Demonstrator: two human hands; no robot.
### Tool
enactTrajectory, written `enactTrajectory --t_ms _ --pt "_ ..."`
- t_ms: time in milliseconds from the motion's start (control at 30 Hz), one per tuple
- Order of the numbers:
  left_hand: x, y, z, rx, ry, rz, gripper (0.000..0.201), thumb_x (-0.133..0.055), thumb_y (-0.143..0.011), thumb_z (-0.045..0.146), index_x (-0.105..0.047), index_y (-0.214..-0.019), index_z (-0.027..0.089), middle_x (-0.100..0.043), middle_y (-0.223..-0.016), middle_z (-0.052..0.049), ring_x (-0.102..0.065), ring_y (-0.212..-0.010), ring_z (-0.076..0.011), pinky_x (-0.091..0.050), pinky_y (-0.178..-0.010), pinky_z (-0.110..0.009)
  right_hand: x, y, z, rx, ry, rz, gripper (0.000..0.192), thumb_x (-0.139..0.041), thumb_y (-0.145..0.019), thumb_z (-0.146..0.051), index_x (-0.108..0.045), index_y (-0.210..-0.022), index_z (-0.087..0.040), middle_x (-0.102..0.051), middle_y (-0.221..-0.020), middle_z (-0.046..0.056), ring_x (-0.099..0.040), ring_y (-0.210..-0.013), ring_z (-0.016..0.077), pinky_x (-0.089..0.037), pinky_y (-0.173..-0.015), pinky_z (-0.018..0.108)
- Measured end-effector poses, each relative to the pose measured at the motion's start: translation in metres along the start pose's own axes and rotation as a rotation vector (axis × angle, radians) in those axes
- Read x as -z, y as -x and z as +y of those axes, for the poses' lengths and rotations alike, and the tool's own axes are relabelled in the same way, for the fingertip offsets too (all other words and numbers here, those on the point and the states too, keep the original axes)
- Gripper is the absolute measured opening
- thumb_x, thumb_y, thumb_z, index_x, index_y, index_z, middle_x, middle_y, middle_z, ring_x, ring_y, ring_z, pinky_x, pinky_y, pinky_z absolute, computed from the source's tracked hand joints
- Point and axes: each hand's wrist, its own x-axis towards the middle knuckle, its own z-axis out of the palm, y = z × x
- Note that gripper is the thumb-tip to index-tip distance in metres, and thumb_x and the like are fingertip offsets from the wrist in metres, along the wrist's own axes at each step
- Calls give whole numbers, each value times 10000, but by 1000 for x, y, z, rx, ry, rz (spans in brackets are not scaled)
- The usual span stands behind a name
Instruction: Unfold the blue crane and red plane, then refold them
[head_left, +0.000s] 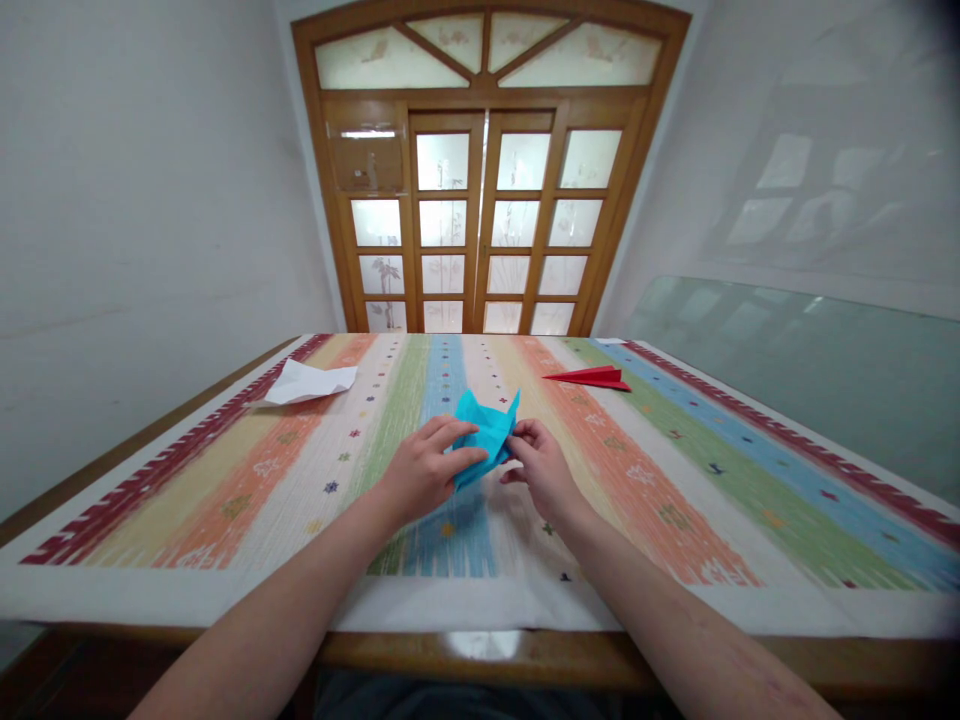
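Note:
A piece of folded blue paper [487,428] is held up between my two hands, a little above the striped tablecloth. Pointed corners stick up at its top left and top right. My left hand [431,460] grips its left side, with fingers lying across the front face. On the right edge, my right hand [540,462] pinches the paper between thumb and fingers. The underside of the folds is hidden from me.
A red paper plane [592,377] lies on the tablecloth [300,500] to the right, beyond my hands. Creased white paper [309,382] rests at the left. Another small white piece [610,341] is at the far right edge. Wooden glazed doors [480,220] stand behind the table.

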Motion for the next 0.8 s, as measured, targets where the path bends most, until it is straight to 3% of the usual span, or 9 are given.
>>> enactTrajectory --t_ms 100,167,333,433,600,800 --pt "-3 1 -5 57 9 -187 600 -512 -779 -42 -626 -1280 266 -544 -1421 -94 -495 -1310 -270 -468 -1068 -483 6 -5 -1 148 109 89 261 -692 -794 -362 -489 -895 -233 -565 -742 -39 -583 -612 146 -520 -404 233" --pt "-2 0 -3 73 34 -225 603 -495 -783 -47 -615 -1288 260 -532 -1444 -90 -468 -1349 -266 -437 -1099 -495 8 -6 -1 187 142 109 269 -688 -801 -374 -477 -897 -236 -556 -739 -45 -569 -587 139 -511 -388 231" --pt "1 -8 15 167 69 -87 331 -572 -895 148 -633 -1211 224 -647 -1267 -89 -547 -1224 -268 -411 -1092 -499 1 3 -1 268 246 82 249 -676 -821 -378 -483 -888 -236 -540 -747 -41 -561 -586 139 -506 -379 232" --pt "-2 -10 22 224 58 -35 317 -664 -878 304 -622 -1178 209 -672 -1180 -96 -571 -1145 -293 -414 -1064 -528 -5 9 1 310 268 30 247 -686 -829 -383 -501 -898 -234 -532 -781 -33 -561 -603 140 -516 -399 245" --pt "-10 -5 18 301 69 -28 249 -557 -931 179 -596 -1176 205 -675 -1142 -90 -613 -1080 -250 -501 -974 -445 -11 15 4 326 194 -77 220 -671 -871 -372 -504 -905 -232 -541 -770 -28 -575 -627 143 -558 -504 281" --pt "-9 -3 13 266 81 -51 281 -594 -917 190 -600 -1197 216 -664 -1213 -96 -621 -1143 -251 -526 -988 -421 -10 16 2 382 234 -68 192 -678 -872 -340 -526 -872 -223 -546 -791 -13 -564 -658 143 -507 -547 270"
